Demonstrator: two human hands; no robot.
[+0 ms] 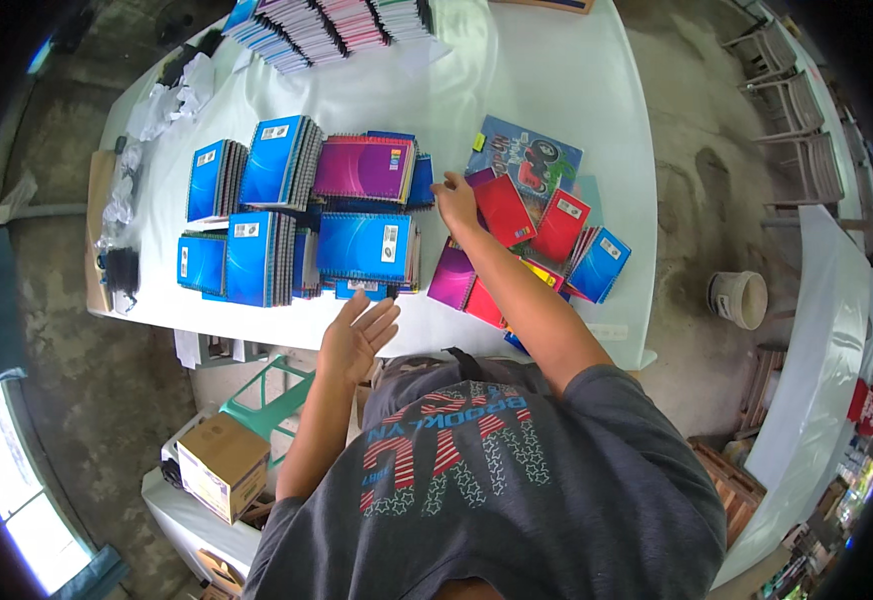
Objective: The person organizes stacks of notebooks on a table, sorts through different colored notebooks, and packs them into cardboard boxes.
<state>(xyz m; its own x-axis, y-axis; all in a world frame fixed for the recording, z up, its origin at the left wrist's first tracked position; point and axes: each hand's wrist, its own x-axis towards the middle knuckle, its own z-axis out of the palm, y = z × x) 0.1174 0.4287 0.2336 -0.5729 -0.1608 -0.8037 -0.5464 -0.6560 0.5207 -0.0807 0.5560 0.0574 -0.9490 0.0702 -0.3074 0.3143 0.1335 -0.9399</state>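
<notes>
Left hand: your left hand hovers palm-up at the near edge of the desk, fingers spread and slack, holding nothing.
Nearest stack: just beyond that hand stands the blue spiral notebook stack; its front edge sits close to the desk's rim.
Right hand: your right hand reaches across with the arm stretched out, fingers resting on the red notebook; they look laid on it or just pinching its corner, not clenched round it.
Loose pile: the red notebook lies in a fanned heap with a second red notebook, a small blue notebook and a purple notebook under your forearm.
Behind it: a large picture-cover book lies flat beneath the heap's far side.
Far left: two tall blue stacks and a magenta stack stand side by side.
Far end: a slanted row of notebooks lies along the far end.
Risk, heap: the covers overlap loosely, so I judge a quick pull on the red one could drag its neighbours toward the right edge.
Risk, forearm: your arm lies over the purple notebook; sweeping back could push it off the near rim.
</notes>
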